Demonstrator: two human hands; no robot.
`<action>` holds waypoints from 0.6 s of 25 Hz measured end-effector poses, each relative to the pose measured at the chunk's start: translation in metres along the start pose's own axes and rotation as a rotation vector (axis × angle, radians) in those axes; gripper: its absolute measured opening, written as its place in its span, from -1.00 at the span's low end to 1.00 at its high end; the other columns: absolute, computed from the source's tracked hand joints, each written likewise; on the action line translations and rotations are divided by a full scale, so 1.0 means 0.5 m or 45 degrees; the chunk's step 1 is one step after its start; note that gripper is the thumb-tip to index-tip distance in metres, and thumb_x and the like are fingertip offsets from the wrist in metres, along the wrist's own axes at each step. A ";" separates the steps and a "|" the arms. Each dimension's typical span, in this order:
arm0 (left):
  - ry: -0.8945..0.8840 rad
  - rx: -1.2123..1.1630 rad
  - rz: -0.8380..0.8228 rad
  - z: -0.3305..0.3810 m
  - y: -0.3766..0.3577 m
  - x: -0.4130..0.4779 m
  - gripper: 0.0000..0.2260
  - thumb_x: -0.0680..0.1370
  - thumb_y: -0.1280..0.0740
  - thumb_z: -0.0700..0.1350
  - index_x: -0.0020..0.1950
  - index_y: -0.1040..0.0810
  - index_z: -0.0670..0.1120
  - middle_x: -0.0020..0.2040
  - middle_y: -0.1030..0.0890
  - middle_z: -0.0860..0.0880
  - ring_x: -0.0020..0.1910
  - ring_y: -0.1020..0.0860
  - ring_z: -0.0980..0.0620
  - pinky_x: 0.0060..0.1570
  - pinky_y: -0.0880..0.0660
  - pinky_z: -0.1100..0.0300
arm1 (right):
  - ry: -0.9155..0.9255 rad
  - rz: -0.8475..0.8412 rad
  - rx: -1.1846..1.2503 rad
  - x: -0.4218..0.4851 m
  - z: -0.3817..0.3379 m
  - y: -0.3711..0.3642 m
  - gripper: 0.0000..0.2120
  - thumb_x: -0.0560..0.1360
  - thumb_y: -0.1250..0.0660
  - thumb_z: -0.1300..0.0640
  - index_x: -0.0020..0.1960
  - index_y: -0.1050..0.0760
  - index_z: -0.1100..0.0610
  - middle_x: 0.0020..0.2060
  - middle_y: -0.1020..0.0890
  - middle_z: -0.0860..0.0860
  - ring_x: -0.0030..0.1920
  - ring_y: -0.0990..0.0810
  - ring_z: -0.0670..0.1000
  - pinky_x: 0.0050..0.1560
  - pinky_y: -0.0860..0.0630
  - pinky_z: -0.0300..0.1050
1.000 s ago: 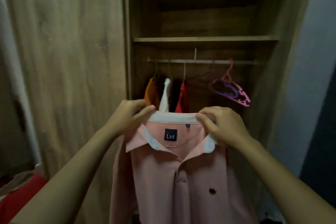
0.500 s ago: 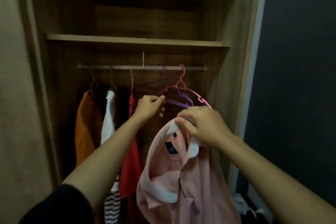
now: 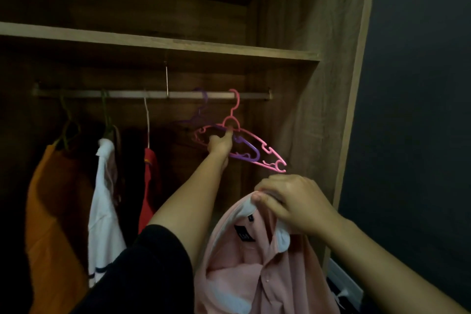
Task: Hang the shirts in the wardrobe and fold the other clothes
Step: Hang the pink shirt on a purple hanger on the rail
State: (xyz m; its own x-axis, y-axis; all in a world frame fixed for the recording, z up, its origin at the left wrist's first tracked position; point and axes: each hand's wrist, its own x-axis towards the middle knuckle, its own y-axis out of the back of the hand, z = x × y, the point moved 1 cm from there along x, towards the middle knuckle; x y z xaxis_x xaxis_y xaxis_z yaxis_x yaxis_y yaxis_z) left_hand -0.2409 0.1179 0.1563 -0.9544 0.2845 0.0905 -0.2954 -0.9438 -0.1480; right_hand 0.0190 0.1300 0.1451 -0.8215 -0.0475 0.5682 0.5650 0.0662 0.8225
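Observation:
A pink polo shirt (image 3: 257, 262) with a white collar hangs from my right hand (image 3: 293, 202), which pinches the collar in front of the open wardrobe. My left hand (image 3: 221, 144) reaches up into the wardrobe and grips a pink plastic hanger (image 3: 262, 146) just below its hook; the hook is still on the metal rail (image 3: 127, 94). A purple hanger (image 3: 244, 153) hangs on the same rail just behind it, partly hidden by my fingers.
On the rail's left hang an orange garment (image 3: 53, 201), a white shirt (image 3: 104, 201) and a red garment (image 3: 150, 186). A wooden shelf (image 3: 178, 46) runs above the rail. The wardrobe's right side panel (image 3: 305, 109) is close, with a dark wall beyond it.
My left hand let go of the shirt's collar, reached up to the rail and took hold of the pink hanger. My right hand now holds the shirt alone, bunched at the collar.

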 end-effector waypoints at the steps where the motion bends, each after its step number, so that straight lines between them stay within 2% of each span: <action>1: -0.024 -0.068 -0.014 0.006 -0.008 -0.001 -0.51 0.48 -0.39 0.03 0.27 -0.45 -0.26 0.20 -0.56 -0.20 0.15 -0.55 -0.17 0.07 -0.54 0.03 | -0.011 -0.022 0.013 0.000 0.002 -0.008 -0.62 0.48 0.01 -0.24 -0.03 -0.51 -0.11 -0.18 -0.57 -0.15 -0.15 -0.54 -0.13 -0.21 -0.52 -0.04; 3: -0.082 -0.146 -0.023 0.025 -0.021 0.001 -0.66 0.48 -0.40 -0.19 0.20 -0.48 -0.29 0.11 -0.59 -0.22 0.09 -0.58 -0.18 0.00 -0.55 0.05 | -0.033 -0.057 0.023 0.001 0.002 -0.022 -0.62 0.48 0.02 -0.26 -0.05 -0.49 -0.11 -0.19 -0.55 -0.17 -0.16 -0.52 -0.14 -0.20 -0.51 -0.04; 5: -0.127 -0.255 -0.033 0.045 -0.029 0.005 -0.74 0.46 -0.38 -0.31 0.13 -0.48 -0.27 0.00 -0.58 -0.19 0.01 -0.58 -0.14 -0.06 -0.55 0.04 | -0.043 -0.090 0.035 0.004 0.005 -0.034 -0.63 0.47 0.02 -0.27 -0.05 -0.48 -0.11 -0.20 -0.51 -0.19 -0.17 -0.50 -0.16 -0.19 -0.50 -0.04; 8: -0.179 -0.291 -0.104 0.087 -0.026 -0.023 -0.83 0.46 -0.34 -0.35 0.01 -0.48 -0.18 -0.14 -0.55 -0.12 -0.19 -0.55 -0.03 -0.29 -0.54 0.21 | -0.055 -0.127 0.129 0.012 0.004 -0.046 -0.66 0.47 -0.03 -0.27 -0.07 -0.47 -0.10 -0.22 -0.49 -0.17 -0.18 -0.49 -0.15 -0.15 -0.49 -0.05; 11: -0.139 -0.217 -0.094 0.104 0.009 -0.060 -0.88 0.49 -0.26 -0.34 -0.17 -0.39 -0.14 -0.28 -0.48 -0.07 -0.35 -0.48 0.09 -0.50 -0.47 0.35 | -0.032 -0.215 0.136 0.023 -0.003 -0.057 -0.79 0.51 -0.13 -0.18 -0.08 -0.44 -0.08 -0.20 -0.50 -0.11 -0.15 -0.49 -0.09 -0.13 -0.48 0.00; 13: -0.065 -0.156 -0.069 0.108 0.059 -0.095 -0.89 0.54 -0.15 -0.31 -0.11 -0.40 -0.15 -0.30 -0.46 -0.05 -0.41 -0.48 0.12 -0.50 -0.45 0.34 | 0.057 -0.353 0.139 0.030 -0.016 -0.059 -0.89 0.55 -0.17 -0.08 -0.04 -0.39 -0.06 -0.16 -0.49 -0.07 -0.13 -0.48 -0.06 -0.09 -0.48 0.02; 15: 0.001 -0.158 -0.053 0.109 0.110 -0.134 -0.82 0.57 -0.06 -0.32 -0.13 -0.40 -0.16 -0.33 -0.41 -0.05 -0.52 -0.48 0.15 -0.50 -0.43 0.31 | 0.095 -0.473 0.180 0.037 -0.027 -0.058 -0.95 0.56 -0.19 0.01 -0.01 -0.37 -0.03 -0.13 -0.48 -0.03 -0.14 -0.47 -0.03 -0.10 -0.47 -0.05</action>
State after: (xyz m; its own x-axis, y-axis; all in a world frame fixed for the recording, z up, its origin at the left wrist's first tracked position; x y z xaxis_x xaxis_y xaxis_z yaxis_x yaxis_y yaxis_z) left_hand -0.1907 0.0377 0.1956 -0.9413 0.3230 0.0983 -0.3376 -0.9033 -0.2649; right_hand -0.0117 0.1134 0.1322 -0.9570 -0.1657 0.2379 0.2106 0.1668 0.9632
